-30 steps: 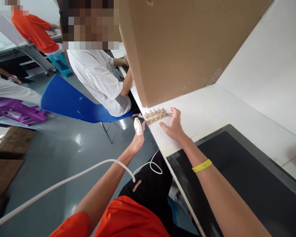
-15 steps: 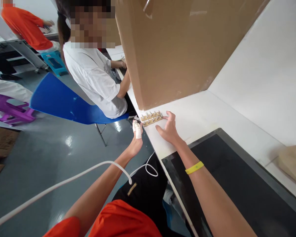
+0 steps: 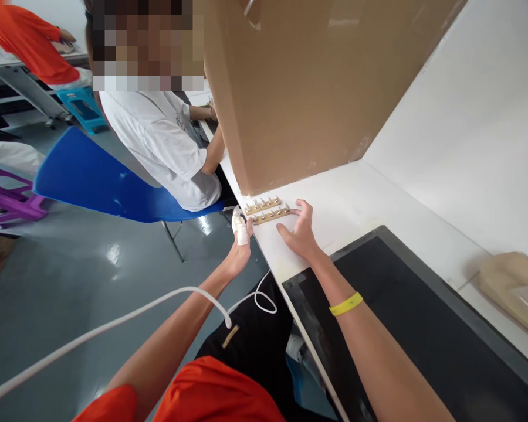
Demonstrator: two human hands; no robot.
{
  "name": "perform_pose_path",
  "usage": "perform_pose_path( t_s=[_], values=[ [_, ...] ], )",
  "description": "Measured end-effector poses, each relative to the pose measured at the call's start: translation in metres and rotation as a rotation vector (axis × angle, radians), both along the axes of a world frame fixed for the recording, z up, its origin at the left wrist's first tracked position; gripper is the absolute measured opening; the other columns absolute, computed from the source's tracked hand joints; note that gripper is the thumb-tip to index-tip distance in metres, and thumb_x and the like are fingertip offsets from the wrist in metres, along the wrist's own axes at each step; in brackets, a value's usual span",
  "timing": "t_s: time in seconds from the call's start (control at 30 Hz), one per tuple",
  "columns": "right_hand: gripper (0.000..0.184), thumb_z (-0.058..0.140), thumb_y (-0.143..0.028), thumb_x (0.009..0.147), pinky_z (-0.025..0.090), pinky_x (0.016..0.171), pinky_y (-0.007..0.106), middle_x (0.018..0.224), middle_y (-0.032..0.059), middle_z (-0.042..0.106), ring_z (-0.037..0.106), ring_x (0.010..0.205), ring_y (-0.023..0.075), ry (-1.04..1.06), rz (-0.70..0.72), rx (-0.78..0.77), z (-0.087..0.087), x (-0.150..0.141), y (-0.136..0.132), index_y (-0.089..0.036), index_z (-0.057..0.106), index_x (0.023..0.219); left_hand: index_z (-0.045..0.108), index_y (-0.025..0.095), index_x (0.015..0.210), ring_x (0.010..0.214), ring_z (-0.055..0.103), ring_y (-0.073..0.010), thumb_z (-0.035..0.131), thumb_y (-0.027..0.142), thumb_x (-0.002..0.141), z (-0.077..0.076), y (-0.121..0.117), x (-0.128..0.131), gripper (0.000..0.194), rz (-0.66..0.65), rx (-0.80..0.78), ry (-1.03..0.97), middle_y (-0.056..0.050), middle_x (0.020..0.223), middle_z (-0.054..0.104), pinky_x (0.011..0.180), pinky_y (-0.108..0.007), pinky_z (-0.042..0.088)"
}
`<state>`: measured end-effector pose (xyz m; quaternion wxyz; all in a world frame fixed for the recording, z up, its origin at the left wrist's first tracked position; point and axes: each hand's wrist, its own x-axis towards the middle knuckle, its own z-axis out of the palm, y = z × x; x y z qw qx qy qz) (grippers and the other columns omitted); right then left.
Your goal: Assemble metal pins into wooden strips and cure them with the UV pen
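Note:
Two narrow tan strips, each with a row of upright silver metal pins, lie side by side by the front edge of the white table. The near pinned strip (image 3: pixel 270 215) spans the gap between my hands. My left hand (image 3: pixel 241 237), with white coverings on some fingers, is closed at its left end, over the table edge; its fingertips are partly hidden. At the right end, the index finger of my right hand (image 3: pixel 303 230) presses against the strip, fingers curled and thumb held lower. Just beyond, the far pinned strip (image 3: pixel 263 205) lies untouched.
A tall cardboard box (image 3: pixel 299 99) stands right behind the strips. A black mat (image 3: pixel 405 316) covers the near right of the table, beside a tan object (image 3: pixel 513 287). A person in a white shirt (image 3: pixel 158 140) sits on a blue chair (image 3: pixel 101 176). A white cable (image 3: pixel 114 328) crosses in front of me.
The two strips lay close together before; now a gap shows between them, the near one shifted towards me with my hands at its ends. The view has swung slightly to the right.

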<state>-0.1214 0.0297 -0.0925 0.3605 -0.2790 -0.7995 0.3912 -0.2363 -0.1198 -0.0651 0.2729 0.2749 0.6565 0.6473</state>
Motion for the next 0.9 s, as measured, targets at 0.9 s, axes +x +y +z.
perform_pose_path(
  t_s=[0.9],
  values=[
    [0.071,0.068,-0.043,0.084,0.048,0.113,0.062,0.147,0.0165,0.035,0.062,0.126,0.0309,0.007,-0.484,-0.003,0.027,0.238,-0.003,-0.028,0.026,0.139,0.007,0.029,0.171,0.161,0.028,-0.0254,0.021,0.084,0.098,0.025,0.121,0.126,0.092,-0.774,-0.133,-0.143,-0.012,0.165,0.046,0.134,-0.044,0.003]
  ],
)
